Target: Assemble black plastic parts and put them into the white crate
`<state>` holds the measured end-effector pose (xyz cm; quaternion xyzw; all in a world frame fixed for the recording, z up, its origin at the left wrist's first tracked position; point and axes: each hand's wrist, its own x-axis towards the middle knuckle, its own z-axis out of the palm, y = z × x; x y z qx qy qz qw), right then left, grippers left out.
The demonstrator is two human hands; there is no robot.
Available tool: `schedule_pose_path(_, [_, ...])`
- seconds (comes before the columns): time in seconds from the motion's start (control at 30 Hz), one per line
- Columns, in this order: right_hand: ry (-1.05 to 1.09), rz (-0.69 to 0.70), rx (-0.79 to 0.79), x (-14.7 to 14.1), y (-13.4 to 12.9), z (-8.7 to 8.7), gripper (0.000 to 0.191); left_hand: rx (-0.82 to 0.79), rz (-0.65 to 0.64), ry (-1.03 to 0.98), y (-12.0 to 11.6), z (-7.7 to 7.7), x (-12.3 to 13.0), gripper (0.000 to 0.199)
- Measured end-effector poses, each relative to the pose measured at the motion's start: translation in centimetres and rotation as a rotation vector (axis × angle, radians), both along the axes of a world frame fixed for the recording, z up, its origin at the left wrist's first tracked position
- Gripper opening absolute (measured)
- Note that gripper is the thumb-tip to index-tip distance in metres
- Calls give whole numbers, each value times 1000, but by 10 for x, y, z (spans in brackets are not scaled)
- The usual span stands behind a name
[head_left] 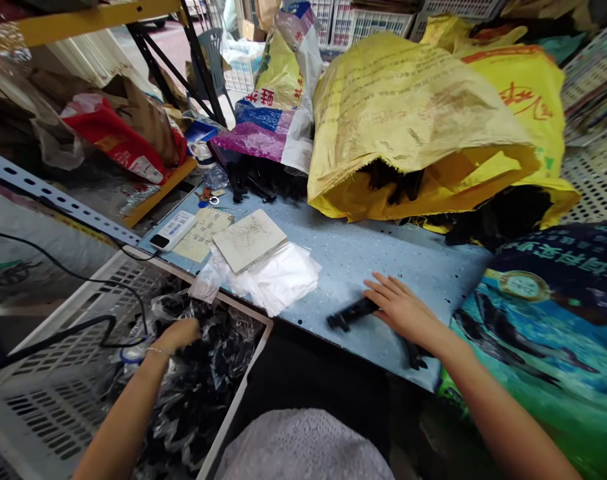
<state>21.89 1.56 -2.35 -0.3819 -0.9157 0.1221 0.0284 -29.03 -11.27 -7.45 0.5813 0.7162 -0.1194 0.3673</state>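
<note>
My right hand [400, 308] is low over the blue tabletop [383, 253], its fingers stretched out and slightly apart. A black, elongated plastic-looking part [352, 315], smeared by motion, lies against the thumb side of this hand; its exact kind is unclear. Under my right wrist, more black pieces [414, 353] show at the table's near edge. Above the white plastic crate [48, 407] at left is my left hand [180, 335], blurred, with its fingertips hidden. Beneath it the crate holds many black items in clear plastic bags [213, 353].
Clear plastic bags [283, 277] lie under a worn pad [250, 240], beside a handwritten card [203, 233] and a white device [173, 230]. Yellow sacks [408, 113] with black parts stand behind. A blue-green sack [543, 333] stands right. A black cable [73, 277] crosses the left side.
</note>
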Motion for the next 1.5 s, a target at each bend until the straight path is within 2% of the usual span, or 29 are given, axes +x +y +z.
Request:
schedule_pose_path(0.07, [183, -180, -204, -16, -2, -6, 37, 67, -40, -154, 21, 5, 44, 30])
schedule_pose_path(0.1, [309, -301, -314, -25, -5, -10, 39, 171, -73, -288, 31, 7, 71, 32])
schedule_pose_path(0.13, [458, -426, -434, -35, -8, -14, 40, 346, -94, -388, 42, 8, 99, 33])
schedule_pose_path(0.2, [778, -622, -708, -52, -15, -22, 40, 718, -67, -342, 63, 7, 150, 27])
schedule_pose_path(0.27, [1036, -740, -957, -64, -20, -28, 39, 858, -77, -271, 81, 0, 182, 18])
schedule_pose_path(0.33, [1206, -781, -1119, -70, -22, -31, 35, 847, -40, -308, 96, -8, 190, 14])
schedule_pose_path(0.43, [1378, -771, -1278, -81, -19, -32, 29, 744, 155, -498, 110, -16, 172, 17])
schedule_pose_path(0.5, [1433, -723, -1413, -96, -15, -32, 30, 705, 250, -607, 114, -16, 160, 21])
schedule_pose_path(0.6, [1423, -644, -1608, -130, -8, -36, 32, 727, 240, -718, 115, -9, 155, 19])
schedule_pose_path(0.67, [1427, -627, -1616, -149, -5, -42, 32, 805, 229, -720, 112, -4, 157, 10])
schedule_pose_path(0.73, [1433, -665, -1531, -159, -4, -49, 32, 931, 175, -613, 109, -1, 158, 9])
schedule_pose_path(0.8, [1387, -717, -1439, -158, -6, -55, 32, 1029, 40, -428, 108, -1, 156, 21])
schedule_pose_path(0.9, [1241, -700, -1245, -143, -16, -55, 35, 1021, -146, -252, 112, -3, 151, 39])
schedule_pose_path(1.07, [787, -397, -788, -120, -34, -40, 38, 925, -41, -365, 118, -1, 143, 60])
schedule_pose_path(1.1, [695, -387, -708, -119, -35, -39, 40, 919, -41, -389, 115, 1, 142, 62])
schedule_pose_path(1.17, [588, -441, -589, -122, -34, -40, 47, 935, -125, -419, 105, 5, 146, 68])
schedule_pose_path(1.23, [616, -528, -609, -129, -29, -45, 57, 957, -285, -463, 89, 7, 155, 74])
schedule_pose_path(1.27, [690, -575, -684, -133, -27, -48, 63, 961, -370, -500, 79, 8, 161, 77])
schedule_pose_path(1.33, [909, -651, -942, -142, -26, -55, 70, 949, -484, -590, 62, 10, 173, 82])
schedule_pose_path(1.4, [1109, -686, -1225, -149, -29, -61, 68, 921, -497, -660, 48, 15, 181, 83])
schedule_pose_path(1.43, [1174, -699, -1305, -152, -33, -62, 64, 898, -484, -677, 43, 18, 184, 83])
schedule_pose_path(1.5, [1234, -718, -1280, -156, -44, -62, 52, 840, -479, -664, 36, 26, 184, 83])
